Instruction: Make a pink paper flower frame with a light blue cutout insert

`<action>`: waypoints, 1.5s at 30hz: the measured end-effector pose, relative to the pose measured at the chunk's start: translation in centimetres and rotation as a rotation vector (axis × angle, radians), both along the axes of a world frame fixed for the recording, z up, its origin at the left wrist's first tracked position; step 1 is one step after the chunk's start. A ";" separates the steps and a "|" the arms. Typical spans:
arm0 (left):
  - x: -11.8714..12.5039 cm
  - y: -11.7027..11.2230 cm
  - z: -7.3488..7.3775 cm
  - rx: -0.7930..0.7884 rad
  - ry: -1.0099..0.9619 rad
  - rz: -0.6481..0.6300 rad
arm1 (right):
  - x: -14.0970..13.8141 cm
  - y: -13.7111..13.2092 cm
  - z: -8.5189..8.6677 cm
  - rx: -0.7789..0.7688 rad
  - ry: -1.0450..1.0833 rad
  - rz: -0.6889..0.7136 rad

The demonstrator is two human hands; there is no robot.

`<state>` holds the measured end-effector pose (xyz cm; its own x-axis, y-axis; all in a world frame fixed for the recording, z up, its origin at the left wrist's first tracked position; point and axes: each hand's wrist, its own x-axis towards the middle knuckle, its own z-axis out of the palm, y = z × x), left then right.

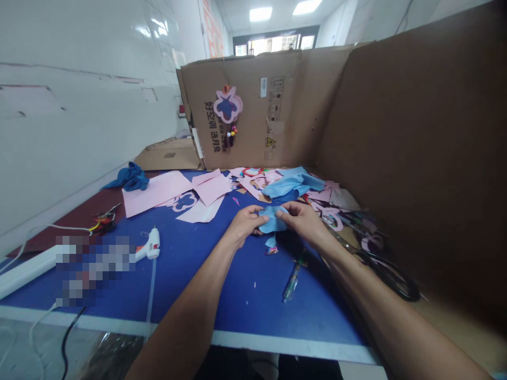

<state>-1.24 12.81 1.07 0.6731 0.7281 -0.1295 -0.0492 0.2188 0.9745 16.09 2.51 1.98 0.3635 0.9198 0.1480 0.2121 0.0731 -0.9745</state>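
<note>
A light blue cut piece of cloth or felt (272, 220) is stretched between my two hands above the blue table. My left hand (249, 224) pinches its left edge between thumb and fingers. On the opposite edge, my right hand (297, 216) grips it the same way. Just below hangs or lies a small light blue scrap (271, 241) with a pink, colourful bit (271, 250) at its end; whether it is joined to the piece I cannot tell. A clear green pen (292, 282) lies on the table, nearer to me than my right hand.
A white glue gun (152, 245) stands at left near a power strip (35, 269) and cables. Pink sheets (156, 192), light blue cloth (293, 182) and scraps lie toward the back. Black-handled scissors (396, 277) rest at right. Cardboard walls (309, 105) enclose the back and right.
</note>
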 end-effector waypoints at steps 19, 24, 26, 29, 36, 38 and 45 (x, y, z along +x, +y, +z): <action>0.2 -0.5 0.8 0.021 -0.072 0.068 | -0.6 -0.2 0.4 0.034 0.111 0.052; 0.2 -0.3 1.2 -0.072 -0.149 0.139 | -0.8 0.0 0.1 0.022 0.125 0.060; 0.2 -0.3 1.3 -0.077 -0.154 0.136 | -0.7 0.1 -0.1 0.041 0.144 0.044; 0.0 -0.2 1.2 -0.044 -0.111 0.103 | -0.6 0.0 -0.2 0.053 0.143 0.041; 0.1 -0.2 0.8 0.041 -0.108 0.085 | -0.6 0.0 -0.2 0.056 0.005 0.077; 0.2 -0.3 0.8 0.045 -0.114 0.115 | -0.7 -0.1 -0.2 0.052 0.023 0.082; 0.4 -0.6 1.0 0.004 -0.146 0.065 | -1.0 -0.2 0.3 0.057 0.032 0.041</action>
